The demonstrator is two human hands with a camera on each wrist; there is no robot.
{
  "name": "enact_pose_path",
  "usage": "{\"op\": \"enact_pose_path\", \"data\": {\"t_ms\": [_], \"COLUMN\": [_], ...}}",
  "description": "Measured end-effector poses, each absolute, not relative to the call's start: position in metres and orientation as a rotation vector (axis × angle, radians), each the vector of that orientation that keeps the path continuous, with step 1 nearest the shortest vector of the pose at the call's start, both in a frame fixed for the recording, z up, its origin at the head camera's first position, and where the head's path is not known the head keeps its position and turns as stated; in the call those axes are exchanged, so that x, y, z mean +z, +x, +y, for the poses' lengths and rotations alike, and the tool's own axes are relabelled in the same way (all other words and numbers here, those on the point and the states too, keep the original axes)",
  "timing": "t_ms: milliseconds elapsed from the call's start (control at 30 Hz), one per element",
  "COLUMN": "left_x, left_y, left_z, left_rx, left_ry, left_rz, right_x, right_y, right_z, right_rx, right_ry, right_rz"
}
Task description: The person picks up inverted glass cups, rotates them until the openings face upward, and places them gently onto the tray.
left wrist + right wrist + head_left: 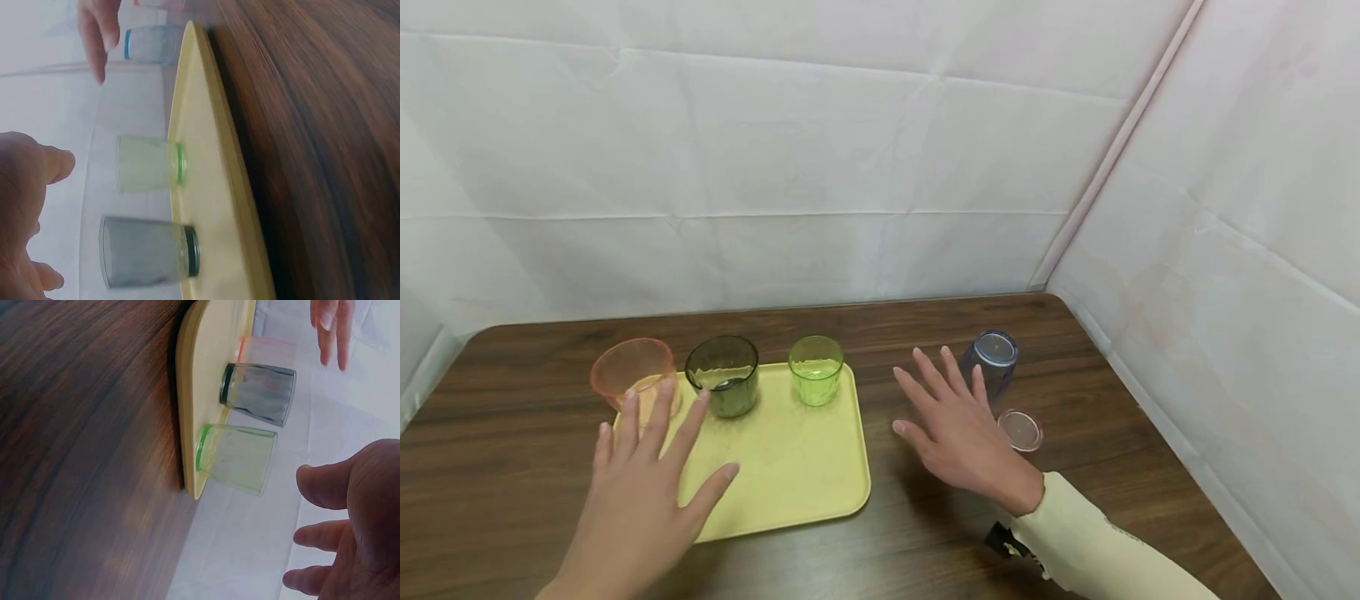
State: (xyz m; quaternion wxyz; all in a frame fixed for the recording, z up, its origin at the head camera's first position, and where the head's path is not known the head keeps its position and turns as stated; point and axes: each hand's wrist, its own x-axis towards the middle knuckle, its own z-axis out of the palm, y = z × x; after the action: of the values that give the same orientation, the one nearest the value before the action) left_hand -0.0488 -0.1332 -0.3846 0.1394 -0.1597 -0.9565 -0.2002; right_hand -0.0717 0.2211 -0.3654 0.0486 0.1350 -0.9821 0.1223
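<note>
My left hand (636, 500), fingers spread, hovers over the left part of a yellow tray (790, 483) and holds nothing. Beyond its fingertips, an orange cup (632, 362), a dark grey-green cup (733, 396) and a light green cup (816, 379) stand upright in a row along the tray's far side. My right hand (958, 437) is over the table right of the tray, its fingers spread and holding nothing. Behind its fingers a blue cup (997, 350) stands upside down, partly hidden. Beside that wrist is a pale pink cup (1021, 431), also base up.
The dark wood table (925, 533) runs back to a white sheet wall (812, 167). Another white sheet (1247, 267) borders the table on the right. A small black device (1003, 540) is strapped under the right wrist, by the cream sleeve (1105, 542).
</note>
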Motion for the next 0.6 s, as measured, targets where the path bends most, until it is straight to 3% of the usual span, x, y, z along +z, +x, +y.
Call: {"op": "enact_pose_path", "data": {"t_ms": [600], "left_x": [-0.434], "left_y": [-0.043], "left_z": [-0.197], "left_rx": [-0.723], "left_ry": [-0.326], "left_rz": [-2.835], "right_x": [-0.365], "right_y": [-0.055], "right_z": [0.253], "right_rx": [0.293], "right_ry": [0.314], "right_rz": [-3.025]}}
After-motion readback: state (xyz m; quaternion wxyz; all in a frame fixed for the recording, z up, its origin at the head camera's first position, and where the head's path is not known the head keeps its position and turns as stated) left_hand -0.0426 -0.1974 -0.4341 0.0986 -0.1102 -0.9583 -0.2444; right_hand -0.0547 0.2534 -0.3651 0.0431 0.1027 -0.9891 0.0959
